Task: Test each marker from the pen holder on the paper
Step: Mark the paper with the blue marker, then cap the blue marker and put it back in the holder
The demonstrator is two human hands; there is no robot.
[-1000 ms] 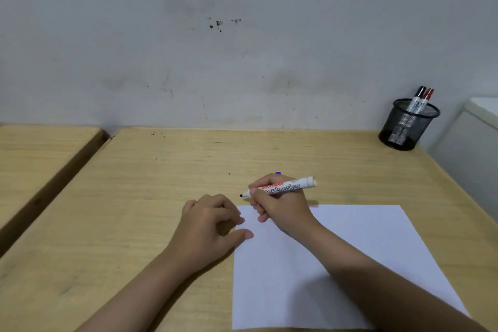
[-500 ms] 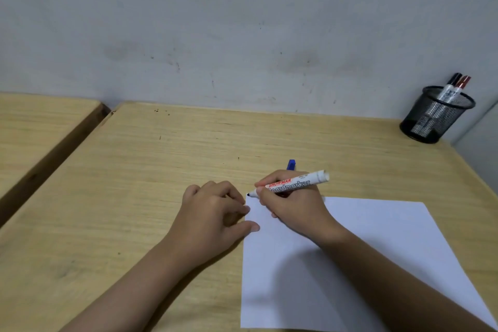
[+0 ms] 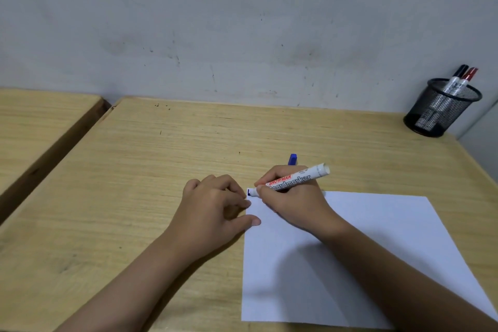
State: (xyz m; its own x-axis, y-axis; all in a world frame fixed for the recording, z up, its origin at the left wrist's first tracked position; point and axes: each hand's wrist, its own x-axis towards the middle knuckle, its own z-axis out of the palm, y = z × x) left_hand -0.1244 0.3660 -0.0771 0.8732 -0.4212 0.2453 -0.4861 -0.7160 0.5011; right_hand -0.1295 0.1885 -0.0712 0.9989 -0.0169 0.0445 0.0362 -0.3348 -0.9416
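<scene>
Quickly, we see the right hand (image 3: pixel 293 205) wrapped around a white whiteboard marker with red and grey lettering (image 3: pixel 295 182), fingers clamped on its barrel. We note the marker lies nearly flat, blue tip pointing left, tail end pointing right and far. The tip sits at the far left corner of the white sheet of paper (image 3: pixel 377 224); a tiny blue mark shows there, though we cannot tell whether the tip touches the sheet. We spot a blue marker cap (image 3: pixel 292 159) poking out just beyond the right hand's knuckles, on the far side; whether the hand holds it or it rests on the desk we cannot tell.

The left hand (image 3: pixel 215 207) rests on the light wooden desk (image 3: pixel 134 183), fingers curled loosely together and holding nothing, thumb tip lying on the paper's left edge. The paper lies flat on the near right part of the desk, partly under the right forearm.

Far right, against the grey wall (image 3: pixel 242 35), we see a black wire-mesh pen holder (image 3: pixel 442 108), well apart from both hands. Two markers stand tilted inside it: a black-capped marker (image 3: pixel 458 75) and a red-capped marker (image 3: pixel 469 77), side by side, caps up.
</scene>
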